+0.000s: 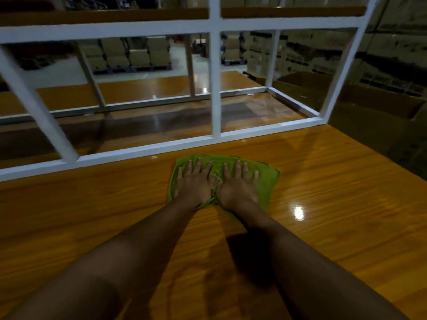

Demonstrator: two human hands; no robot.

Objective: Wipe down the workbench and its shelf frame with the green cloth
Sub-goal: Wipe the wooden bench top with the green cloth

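Both hands are flat on the green cloth [265,181], which sits on the glossy wooden workbench [335,185] just in front of the bottom rail of the white shelf frame [216,88]. Left hand [193,181] and right hand [239,183] lie side by side, thumbs nearly touching in the middle, fingers straight and spread, pointing toward the frame. So neither one is grabbing anything, they're just pressing palms-down on the cloth. The cloth is bunched a bit between the two hands, and its edges stick out on the left, right and far side. The cloth's far edge is near the frame's lower rail but doesn't seem to touch it. Both forearms are bare and stretch out across the bench top. There's a bright light reflection on the wood to the right of the cloth. Behind the frame there's more shiny wooden surface, and farther back stacks of cardboard boxes [138,56] on a pale floor, pretty dim back there. Some open cardboard cartons [374,107] sit off the right end of the bench.
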